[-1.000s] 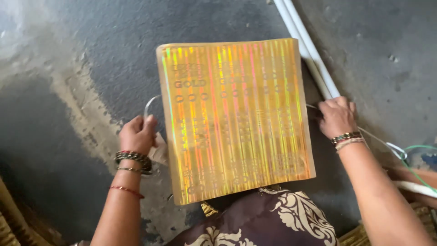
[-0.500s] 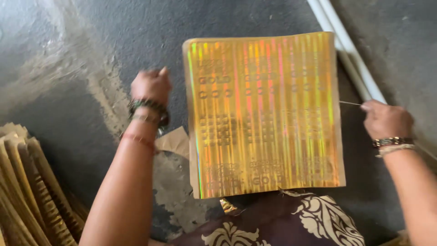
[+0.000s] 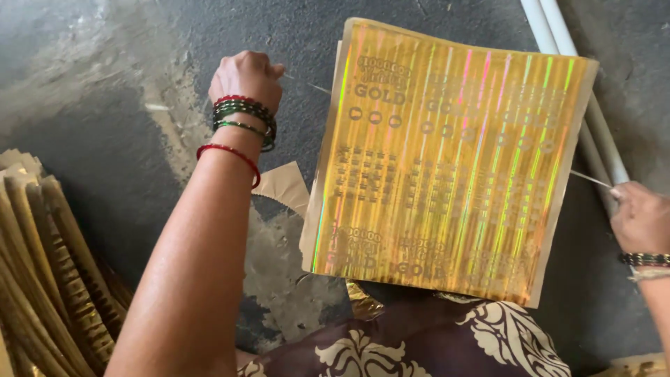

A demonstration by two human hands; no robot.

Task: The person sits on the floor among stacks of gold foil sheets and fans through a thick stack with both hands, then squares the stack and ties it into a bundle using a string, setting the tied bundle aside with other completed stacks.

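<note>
While the gold stack (image 3: 447,160) sits on the person's lap, tilted a bit over the dark floor (image 3: 105,105), a thin string (image 3: 590,179) comes out from its right edge to the right hand (image 3: 638,220). That hand is pinched shut on the string. A faint bit of line also shows near the left hand (image 3: 248,77), which is a closed fist up past the stack's top left corner; pretty sure it's gripping the other end, but it's too fine to call.

What could go wrong, just guessing: the sheets are shiny and loose, and the edges already look fanned at the top left, so a hard or uneven tug could slide the pile off the lap or skew it. The string looks thin enough to bite into the sheet edges or snap.

Around it: a scrap of brown paper (image 3: 283,187) lies on the floor just left of the stack, folded gold strips (image 3: 49,265) are piled at the far left, and white pipes (image 3: 558,28) run behind the top right corner. Nothing blocks either hand.
</note>
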